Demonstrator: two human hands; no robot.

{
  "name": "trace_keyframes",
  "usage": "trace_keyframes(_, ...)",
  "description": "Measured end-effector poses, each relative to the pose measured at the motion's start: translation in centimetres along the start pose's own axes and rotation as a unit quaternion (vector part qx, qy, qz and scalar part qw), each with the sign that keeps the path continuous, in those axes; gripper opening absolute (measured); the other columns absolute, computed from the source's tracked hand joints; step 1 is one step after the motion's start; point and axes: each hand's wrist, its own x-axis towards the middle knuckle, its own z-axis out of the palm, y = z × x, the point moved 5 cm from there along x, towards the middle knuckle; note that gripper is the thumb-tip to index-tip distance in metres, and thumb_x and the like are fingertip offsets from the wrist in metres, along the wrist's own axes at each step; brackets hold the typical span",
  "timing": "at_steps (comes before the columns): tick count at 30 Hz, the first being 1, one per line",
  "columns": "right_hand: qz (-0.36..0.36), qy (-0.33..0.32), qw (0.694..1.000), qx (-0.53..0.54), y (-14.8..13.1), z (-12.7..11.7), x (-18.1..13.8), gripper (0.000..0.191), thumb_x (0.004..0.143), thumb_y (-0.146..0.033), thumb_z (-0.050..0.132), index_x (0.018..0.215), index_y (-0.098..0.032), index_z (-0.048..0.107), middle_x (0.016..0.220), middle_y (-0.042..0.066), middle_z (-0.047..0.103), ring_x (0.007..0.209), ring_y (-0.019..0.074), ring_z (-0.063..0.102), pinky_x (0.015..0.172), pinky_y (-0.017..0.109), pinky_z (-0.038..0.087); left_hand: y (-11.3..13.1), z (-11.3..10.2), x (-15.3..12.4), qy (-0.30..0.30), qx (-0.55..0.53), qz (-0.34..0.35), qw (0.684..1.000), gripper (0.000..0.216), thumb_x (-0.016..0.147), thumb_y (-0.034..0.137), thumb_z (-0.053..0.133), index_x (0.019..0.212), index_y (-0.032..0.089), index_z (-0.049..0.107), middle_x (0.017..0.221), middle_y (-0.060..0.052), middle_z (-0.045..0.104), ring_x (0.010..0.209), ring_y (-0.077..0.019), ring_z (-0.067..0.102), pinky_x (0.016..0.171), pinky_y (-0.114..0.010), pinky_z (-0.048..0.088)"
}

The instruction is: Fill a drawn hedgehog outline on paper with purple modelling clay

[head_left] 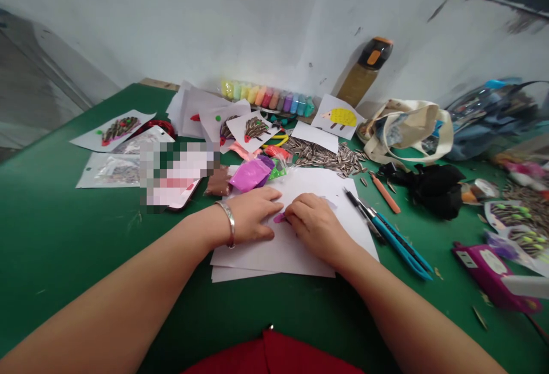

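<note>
My left hand, a silver bangle on its wrist, lies on a stack of white paper with its fingers pressed together against a small pink lump of clay. My right hand is curled beside it, its fingertips pressing the same pink clay onto the sheet. A purple clay bag lies just beyond my left hand. Sunflower seeds are heaped behind the paper.
Blue-handled scissors and pens lie right of the paper. Finished hedgehog pictures and a row of coloured clay packs sit at the back by the wall, near a bottle. Bags and a purple box crowd the right.
</note>
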Motion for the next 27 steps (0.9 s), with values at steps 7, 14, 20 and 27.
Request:
trace_keyframes(7, 0.022, 0.014, 1.000, -0.002, 0.5, 0.4, 1.0, 0.021, 0.093, -0.020, 0.048, 0.082, -0.018, 0.066, 0.088, 0.007, 0.061, 0.085, 0.0191, 0.053, 0.077, 0.033, 0.037, -0.2, 0.0, 0.1, -0.015, -0.024, -0.020, 0.999, 0.048, 0.074, 0.028, 0.070, 0.118, 0.015, 0.055, 0.119, -0.008, 0.051, 0.110, -0.0239, 0.048, 0.095, -0.031, 0.038)
trace_keyframes(14, 0.022, 0.001, 1.000, 0.016, 0.6, 0.5, 1.1, 0.021, 0.093, -0.020, 0.049, 0.083, -0.020, 0.068, 0.089, 0.006, 0.062, 0.086, 0.0187, 0.054, 0.076, 0.032, 0.037, 0.1, -0.2, 0.1, -0.017, -0.023, -0.017, 0.999, 0.045, 0.074, 0.027, 0.069, 0.115, 0.013, 0.058, 0.112, -0.008, 0.052, 0.105, -0.0242, 0.049, 0.091, -0.031, 0.040)
trace_keyframes(20, -0.004, -0.012, 0.999, 0.042, 0.8, 0.7, 1.7, 0.022, 0.093, -0.021, 0.049, 0.084, -0.020, 0.070, 0.088, 0.006, 0.064, 0.084, 0.0180, 0.055, 0.077, 0.031, 0.038, 0.1, -0.2, 0.1, -0.019, -0.029, -0.019, 0.999, 0.044, 0.073, 0.026, 0.069, 0.114, 0.014, 0.058, 0.110, -0.007, 0.052, 0.103, -0.0246, 0.050, 0.090, -0.033, 0.041)
trace_keyframes(27, -0.027, -0.032, 0.998, 0.039, 0.5, 0.4, 2.3, 0.020, 0.091, -0.017, 0.051, 0.084, -0.020, 0.070, 0.087, 0.005, 0.065, 0.085, 0.0177, 0.054, 0.076, 0.030, 0.038, -0.3, 0.0, 0.1, -0.001, -0.042, -0.022, 0.999, 0.045, 0.071, 0.026, 0.070, 0.113, 0.016, 0.056, 0.111, -0.007, 0.053, 0.105, -0.0247, 0.051, 0.093, -0.033, 0.041)
